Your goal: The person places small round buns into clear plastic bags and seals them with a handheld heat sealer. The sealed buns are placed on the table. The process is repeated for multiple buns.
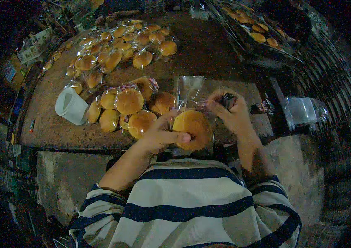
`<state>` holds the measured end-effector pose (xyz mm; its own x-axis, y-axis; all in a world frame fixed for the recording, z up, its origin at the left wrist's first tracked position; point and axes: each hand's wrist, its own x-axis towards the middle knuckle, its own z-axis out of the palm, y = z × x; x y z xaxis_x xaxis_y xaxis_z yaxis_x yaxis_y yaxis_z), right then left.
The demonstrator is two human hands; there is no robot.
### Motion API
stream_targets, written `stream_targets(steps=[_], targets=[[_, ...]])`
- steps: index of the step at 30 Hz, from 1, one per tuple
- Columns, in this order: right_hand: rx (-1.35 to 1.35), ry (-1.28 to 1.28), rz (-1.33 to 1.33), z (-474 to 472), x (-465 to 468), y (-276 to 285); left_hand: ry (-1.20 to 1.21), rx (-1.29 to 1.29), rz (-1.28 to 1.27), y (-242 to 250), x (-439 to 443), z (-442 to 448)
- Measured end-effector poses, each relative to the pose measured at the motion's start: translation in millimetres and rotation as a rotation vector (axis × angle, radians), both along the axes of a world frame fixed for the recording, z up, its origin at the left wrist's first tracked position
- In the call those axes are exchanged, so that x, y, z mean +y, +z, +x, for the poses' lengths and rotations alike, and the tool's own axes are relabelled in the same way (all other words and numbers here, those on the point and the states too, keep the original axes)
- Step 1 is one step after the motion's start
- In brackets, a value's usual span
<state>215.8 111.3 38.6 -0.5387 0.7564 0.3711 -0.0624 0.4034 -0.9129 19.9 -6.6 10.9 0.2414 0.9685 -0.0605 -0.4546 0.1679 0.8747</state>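
Observation:
In the head view, my left hand (163, 135) grips a round golden bun (195, 128) inside a clear plastic bag (191, 88), its thumb on the lower left of the bun. The upper part of the bag extends flat beyond the bun. My right hand (229, 108) is curled at the bag's right side, thumb and fingers close together near the bag's neck. Something small and dark shows within its curl; I cannot tell what. Left of my left hand lie several bagged buns (129, 101), some with pinkish-red printed strips.
A white plastic cup (71, 105) lies tilted on the wooden table (54, 133). A large heap of bagged buns (122, 46) is further back. Trays of unbagged buns (257, 37) stand at the back right. Clear plastic bags (302, 110) lie at the right, beside small dark packets (260, 108).

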Motion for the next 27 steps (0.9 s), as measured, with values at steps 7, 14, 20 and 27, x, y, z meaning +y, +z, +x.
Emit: stream_targets(steps=[7, 14, 20, 27], targets=[[-0.137, 0.135, -0.042, 6.2, -1.0, 9.2, 0.040, 0.100, 0.119, -5.2, 5.1, -0.6], [-0.239, 0.219, -0.126, -11.1, -4.3, -5.9, 0.249, 0.393, 0.524, -15.0, 9.3, -3.6], [-0.105, -0.104, 0.296, -4.6, 1.2, -11.9, 0.035, -0.122, -0.094, -9.9, 10.8, 0.2], [-0.138, -0.065, 0.254, -14.4, 6.1, -14.2, -0.028, 0.235, 0.176, -6.5, 0.4, 2.2]])
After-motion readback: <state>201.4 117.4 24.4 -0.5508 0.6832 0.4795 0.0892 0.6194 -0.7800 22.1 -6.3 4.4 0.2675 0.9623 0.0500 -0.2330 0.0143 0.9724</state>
